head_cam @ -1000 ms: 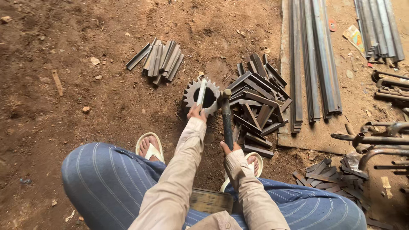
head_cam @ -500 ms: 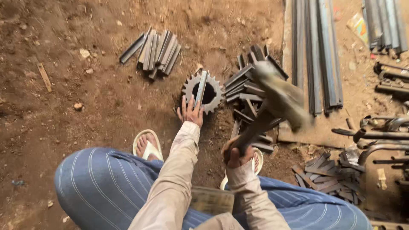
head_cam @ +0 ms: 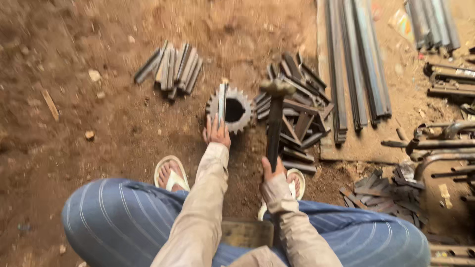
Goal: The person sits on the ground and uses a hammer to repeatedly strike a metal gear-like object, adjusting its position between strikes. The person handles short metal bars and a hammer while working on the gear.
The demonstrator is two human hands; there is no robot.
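A toothed metal gear ring (head_cam: 240, 123) lies on the dirt ground in front of me. A short flat metal strip (head_cam: 222, 102) stands across its left rim, and my left hand (head_cam: 216, 133) holds the strip's near end against the gear. My right hand (head_cam: 271, 171) grips the handle of a hammer (head_cam: 275, 123), whose head (head_cam: 277, 88) hovers to the right of the gear, over a heap of cut metal pieces (head_cam: 297, 111). Both arms wear beige sleeves.
A bundle of short metal strips (head_cam: 170, 69) lies at the far left of the gear. Long steel bars (head_cam: 354, 64) lie on the right, with pipes and scrap (head_cam: 435, 143) beyond. My sandalled feet (head_cam: 170, 175) and blue striped trousers (head_cam: 114, 217) fill the foreground.
The hammer swung up and to the right half a second ago, and now it has come down with its head close to the gear. My left hand stays on the strip.
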